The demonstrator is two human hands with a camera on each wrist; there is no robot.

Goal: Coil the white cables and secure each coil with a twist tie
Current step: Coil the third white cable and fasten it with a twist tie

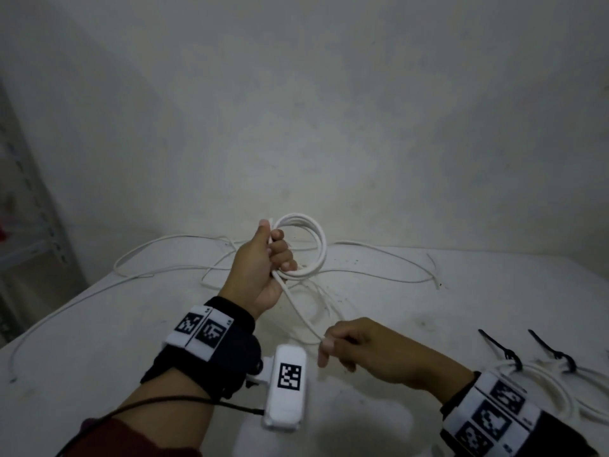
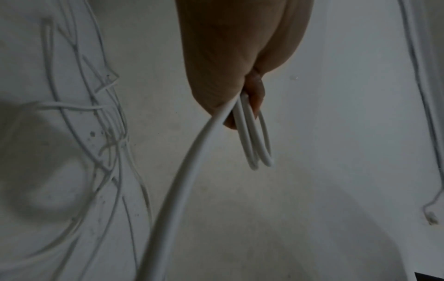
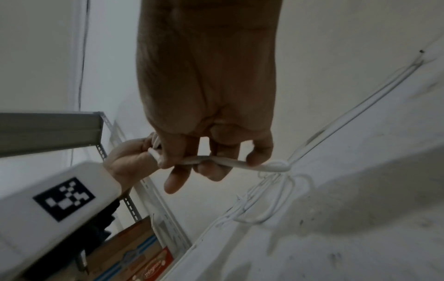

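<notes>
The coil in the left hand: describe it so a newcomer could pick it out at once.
Start at the white table strewn with loose white cables. Above its middle, the left hand grips a round coil of white cable, with a strand running down to the right hand. Unlike the two tied coils at the table's right, it is held in the air and bears no black twist tie.

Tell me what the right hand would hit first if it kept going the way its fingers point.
Probably the left wrist camera, just beyond the right hand, which pinches the white cable; depth is unclear, so it might pass above it.
</notes>
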